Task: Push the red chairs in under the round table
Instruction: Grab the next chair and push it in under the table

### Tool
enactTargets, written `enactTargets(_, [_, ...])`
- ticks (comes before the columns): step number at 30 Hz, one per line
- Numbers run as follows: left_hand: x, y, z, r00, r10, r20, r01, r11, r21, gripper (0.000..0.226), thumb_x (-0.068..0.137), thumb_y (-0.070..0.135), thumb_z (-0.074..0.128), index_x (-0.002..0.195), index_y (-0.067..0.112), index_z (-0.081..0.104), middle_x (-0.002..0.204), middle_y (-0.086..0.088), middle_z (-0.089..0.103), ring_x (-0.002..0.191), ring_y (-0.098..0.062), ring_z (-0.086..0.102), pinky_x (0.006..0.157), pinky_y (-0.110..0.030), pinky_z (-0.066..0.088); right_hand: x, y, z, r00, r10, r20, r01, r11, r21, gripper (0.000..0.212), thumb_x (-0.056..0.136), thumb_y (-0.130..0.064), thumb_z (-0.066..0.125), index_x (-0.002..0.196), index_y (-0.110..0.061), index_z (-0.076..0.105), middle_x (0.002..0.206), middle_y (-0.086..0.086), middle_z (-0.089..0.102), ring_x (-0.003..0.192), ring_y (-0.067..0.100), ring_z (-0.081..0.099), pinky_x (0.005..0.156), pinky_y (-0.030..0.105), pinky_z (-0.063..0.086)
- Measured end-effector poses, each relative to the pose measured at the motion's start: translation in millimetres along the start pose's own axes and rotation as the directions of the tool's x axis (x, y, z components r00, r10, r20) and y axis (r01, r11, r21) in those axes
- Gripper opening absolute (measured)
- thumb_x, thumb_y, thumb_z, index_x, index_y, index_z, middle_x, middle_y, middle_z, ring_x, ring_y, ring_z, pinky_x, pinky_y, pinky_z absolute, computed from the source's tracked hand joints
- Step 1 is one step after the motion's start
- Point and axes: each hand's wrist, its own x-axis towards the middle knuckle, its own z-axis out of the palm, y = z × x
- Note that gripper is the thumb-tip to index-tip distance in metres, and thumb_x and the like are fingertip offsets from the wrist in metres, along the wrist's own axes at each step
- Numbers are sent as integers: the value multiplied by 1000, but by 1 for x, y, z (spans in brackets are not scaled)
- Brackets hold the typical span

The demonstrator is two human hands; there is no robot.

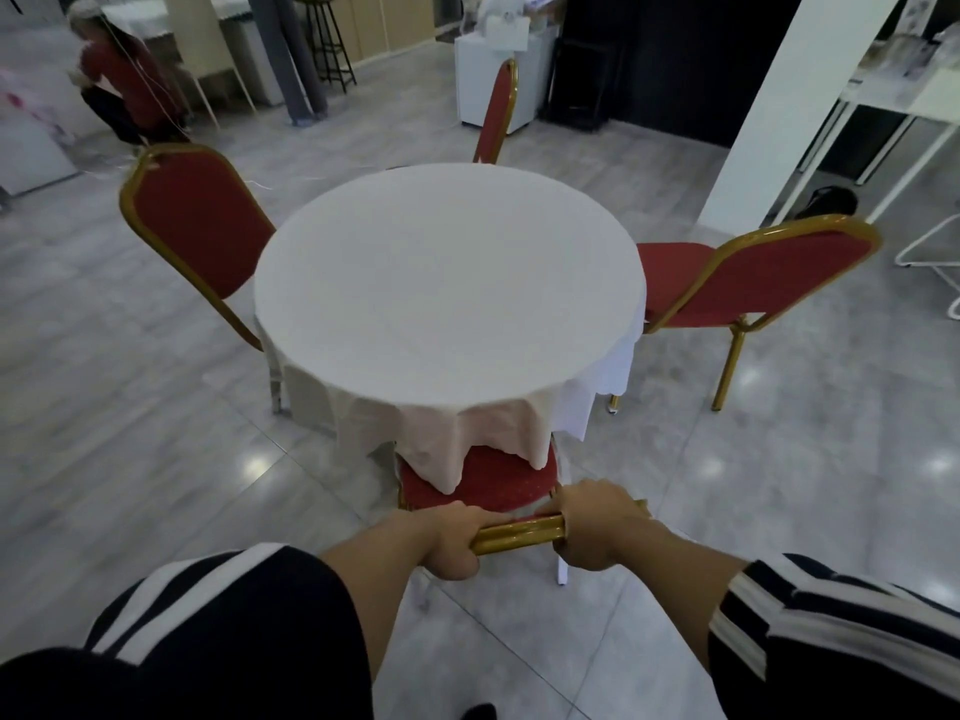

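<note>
Head view, downward over table (449, 283)

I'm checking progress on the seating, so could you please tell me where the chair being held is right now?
In the head view, the held chair sits bottom centre at the round table's near edge, its seat partly under the tablecloth, both hands on its gold top rail.

Both arms reach forward from the near edge, forearms bare, converging toward the middle. Short black sleeves with white stripes cover the upper arms.

Left hand (451, 538) — palm down, fingers curled over the gold top rail (519, 533) of the nearest chair, thumb tucked beneath at the near side. Wrist roughly straight with the forearm.

Right hand (597, 524) — closed round the same rail just to the right, knuckles up and facing far, fingers wrapped out of sight below. Wrist slightly bent.

Hands sit close together, a short bare stretch of rail between them.
</note>
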Motion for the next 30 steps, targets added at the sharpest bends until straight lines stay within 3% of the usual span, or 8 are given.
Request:
enactTargets(4, [4,-8,-8,999,1,52,-2,1000,8,94,89,8,58,167,47,23,97,0,55,85,-22,61,77,-38,56,9,3,0,1000,-9,26,10,1000,-23,37,83,-35,57,107,-64,62,70,-11,56,68,14,54,64,29,41])
enactTargets(7, [0,-7,-1,998,-5,59,2,999,39,95,89,8,59,167,48,22,121,-14,62,106,-37,69,92,-51,63,8,2,10,999,23,30,-22,999,-29,32,87,-37,57,116,-40,69,79,-8,63,68,11,55,63,28,39])
enactTargets(11, [3,-10,1,1000,-10,21,9,997,70,95,87,14,62,164,53,24,118,-10,62,106,-35,69,93,-50,63,6,0,9,999,14,46,-14,1000,2,39,86,-33,57,121,-45,68,80,-9,65,74,14,61,63,29,42])
enactTargets(16, [19,-7,-18,985,-131,110,96,956,278,112,77,57,83,168,45,18,159,-7,50,139,-32,54,115,-49,47,9,9,4,988,-57,143,42,993,106,29,78,-42,69,106,-36,69,86,-8,69,79,15,64,71,34,53])
enactTargets(19, [28,9,-41,931,-313,187,251,922,294,140,54,78,87,169,43,13,177,1,23,160,-32,29,126,-53,32,10,27,-12,975,-60,213,17,980,200,76,65,-69,81,132,-35,66,121,-6,72,108,18,66,97,41,54])
enactTargets(21, [30,23,-59,916,-352,192,312,927,209,149,45,80,88,169,39,16,178,1,21,160,-33,29,125,-54,35,8,44,-29,972,-30,235,-13,983,181,111,55,-80,81,151,-32,52,147,-5,59,132,21,57,110,41,47])
enactTargets(25, [39,79,-101,976,-212,-37,216,963,164,130,55,99,57,165,34,35,174,0,33,158,-29,34,126,-54,31,-4,100,-75,989,13,150,-46,975,217,111,66,-79,81,158,-27,43,154,1,54,137,24,53,111,39,43])
enactTargets(30, [73,178,-149,917,-91,-388,152,980,130,93,94,81,44,169,29,26,177,0,29,161,-26,30,129,-53,23,-29,194,-149,989,122,-87,-102,973,207,110,72,-79,76,160,-24,39,157,4,52,141,26,50,113,42,41])
